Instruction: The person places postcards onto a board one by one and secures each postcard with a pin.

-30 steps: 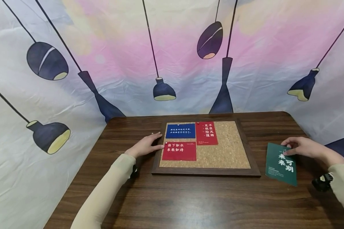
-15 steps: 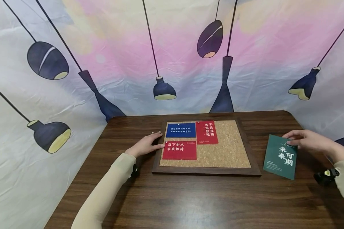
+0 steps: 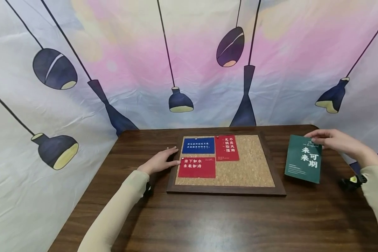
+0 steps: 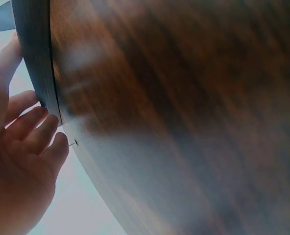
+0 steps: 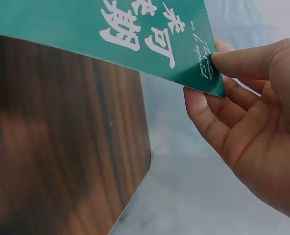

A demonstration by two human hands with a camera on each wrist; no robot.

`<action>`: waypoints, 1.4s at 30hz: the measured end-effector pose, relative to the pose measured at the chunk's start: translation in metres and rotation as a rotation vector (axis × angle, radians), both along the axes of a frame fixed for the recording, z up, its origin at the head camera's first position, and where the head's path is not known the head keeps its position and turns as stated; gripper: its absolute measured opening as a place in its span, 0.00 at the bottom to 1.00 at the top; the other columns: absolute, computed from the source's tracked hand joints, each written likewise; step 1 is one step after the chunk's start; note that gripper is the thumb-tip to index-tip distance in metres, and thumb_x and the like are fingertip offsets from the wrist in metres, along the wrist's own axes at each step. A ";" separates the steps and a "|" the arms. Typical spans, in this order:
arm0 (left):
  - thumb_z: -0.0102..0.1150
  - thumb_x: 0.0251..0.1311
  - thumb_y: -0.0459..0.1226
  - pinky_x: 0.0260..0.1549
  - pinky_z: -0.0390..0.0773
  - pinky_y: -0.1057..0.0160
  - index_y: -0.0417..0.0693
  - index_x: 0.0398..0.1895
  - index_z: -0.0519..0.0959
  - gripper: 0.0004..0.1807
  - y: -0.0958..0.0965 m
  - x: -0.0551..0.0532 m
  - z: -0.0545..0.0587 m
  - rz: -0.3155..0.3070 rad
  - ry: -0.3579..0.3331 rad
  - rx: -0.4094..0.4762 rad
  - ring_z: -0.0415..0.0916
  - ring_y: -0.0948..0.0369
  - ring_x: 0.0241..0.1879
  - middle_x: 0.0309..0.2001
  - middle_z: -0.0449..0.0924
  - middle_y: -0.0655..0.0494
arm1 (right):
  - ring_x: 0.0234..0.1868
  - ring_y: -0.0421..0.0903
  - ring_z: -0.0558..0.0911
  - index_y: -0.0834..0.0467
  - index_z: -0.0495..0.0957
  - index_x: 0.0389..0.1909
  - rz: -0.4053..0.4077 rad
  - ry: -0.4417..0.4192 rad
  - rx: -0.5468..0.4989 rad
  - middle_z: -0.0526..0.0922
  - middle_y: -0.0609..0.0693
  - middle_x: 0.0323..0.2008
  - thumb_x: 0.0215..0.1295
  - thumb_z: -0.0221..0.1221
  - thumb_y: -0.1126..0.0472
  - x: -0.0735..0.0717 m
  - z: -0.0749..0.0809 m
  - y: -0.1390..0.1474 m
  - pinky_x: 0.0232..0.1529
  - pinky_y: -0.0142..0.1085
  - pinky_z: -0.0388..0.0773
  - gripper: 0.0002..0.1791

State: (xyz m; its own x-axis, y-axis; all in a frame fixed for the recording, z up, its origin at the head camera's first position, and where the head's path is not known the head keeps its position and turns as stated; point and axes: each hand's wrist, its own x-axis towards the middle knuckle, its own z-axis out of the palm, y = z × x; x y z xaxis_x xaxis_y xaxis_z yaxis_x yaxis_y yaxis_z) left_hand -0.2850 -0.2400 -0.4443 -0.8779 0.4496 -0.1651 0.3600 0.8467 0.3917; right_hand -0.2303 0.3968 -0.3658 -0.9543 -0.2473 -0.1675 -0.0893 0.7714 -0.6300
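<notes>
A wood-framed cork board [image 3: 255,171] lies on the table with a blue card [image 3: 198,145], a red card [image 3: 227,154] and a second red card [image 3: 197,171] pinned to it. At its left edge my left hand [image 3: 158,161] rests with fingers and thumb spread against the frame [image 4: 36,54]. My right hand [image 3: 340,141] pinches a green card [image 3: 303,159] with white characters by its top right corner. That card is held tilted above the table, right of the board. In the right wrist view the thumb lies on the printed face of the card [image 5: 159,49], fingers behind.
The brown wooden table [image 3: 214,224] ends at a fabric backdrop [image 3: 201,63] printed with hanging lamps. A black band [image 3: 352,182] with a small device sits on my right wrist. Bare cork fills the board's right part.
My right hand has lifted the green card off the tabletop and away from me, slightly leftward. My left hand has stayed at the board's left edge.
</notes>
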 end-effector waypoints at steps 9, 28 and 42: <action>0.57 0.69 0.57 0.70 0.58 0.42 0.45 0.78 0.60 0.42 0.001 0.002 0.001 -0.008 0.019 0.014 0.52 0.45 0.76 0.78 0.53 0.45 | 0.56 0.60 0.76 0.66 0.72 0.66 0.039 0.045 -0.013 0.70 0.70 0.64 0.82 0.46 0.56 -0.020 0.008 -0.033 0.46 0.48 0.79 0.23; 0.58 0.68 0.57 0.71 0.57 0.43 0.46 0.79 0.59 0.43 -0.002 0.001 -0.002 -0.009 0.009 0.027 0.52 0.46 0.76 0.79 0.52 0.45 | 0.47 0.50 0.78 0.64 0.77 0.62 0.168 -0.016 -0.119 0.79 0.62 0.57 0.78 0.50 0.63 -0.053 -0.022 -0.115 0.44 0.46 0.77 0.18; 0.57 0.69 0.57 0.71 0.57 0.44 0.47 0.79 0.59 0.42 -0.001 0.003 0.001 0.001 -0.001 0.029 0.51 0.47 0.77 0.79 0.52 0.47 | 0.43 0.49 0.76 0.68 0.76 0.61 0.234 -0.019 -0.147 0.78 0.65 0.56 0.78 0.48 0.66 -0.058 -0.044 -0.143 0.41 0.42 0.75 0.18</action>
State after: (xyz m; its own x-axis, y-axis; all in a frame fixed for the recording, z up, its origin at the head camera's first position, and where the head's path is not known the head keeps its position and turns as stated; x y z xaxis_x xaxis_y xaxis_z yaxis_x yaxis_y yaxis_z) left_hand -0.2820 -0.2408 -0.4437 -0.8781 0.4535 -0.1525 0.3589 0.8352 0.4166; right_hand -0.2886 0.2535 -0.4096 -0.8653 -0.4839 -0.1308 -0.2414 0.6310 -0.7373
